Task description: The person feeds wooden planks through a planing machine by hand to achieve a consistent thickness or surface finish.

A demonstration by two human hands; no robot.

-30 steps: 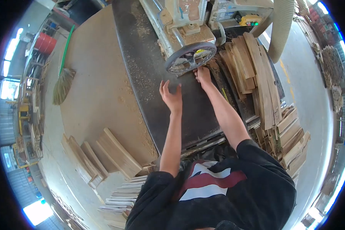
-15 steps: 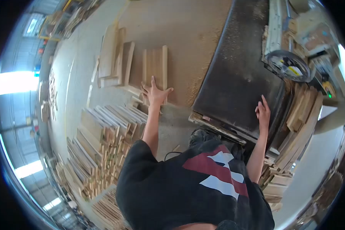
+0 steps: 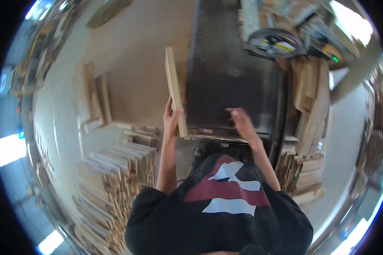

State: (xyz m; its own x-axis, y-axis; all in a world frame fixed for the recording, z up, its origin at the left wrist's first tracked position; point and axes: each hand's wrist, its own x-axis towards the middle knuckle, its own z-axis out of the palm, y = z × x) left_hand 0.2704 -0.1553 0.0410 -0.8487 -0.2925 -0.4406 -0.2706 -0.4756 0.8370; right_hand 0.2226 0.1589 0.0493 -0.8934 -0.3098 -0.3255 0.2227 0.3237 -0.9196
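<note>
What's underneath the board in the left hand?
Below the board in the left hand, a brown surface shows on both sides; whatever the board covers can't be seen.

The person wears a black T-shirt point(image 3: 166, 225) with short, loose sleeves that end near the elbows, leaving both forearms, the left hand point(image 3: 171, 122) and the right hand point(image 3: 244, 123) bare. Across the front runs a large print point(image 3: 225, 189) in dark red and white: a broad maroon band, a white angular patch above it that trails into a wavy strip, and a wide white block with slanted ends below. The cloth is matte and lightly creased. Past the hem shows dark, rumpled lower clothing point(image 3: 206, 151), its details blurred.
</note>
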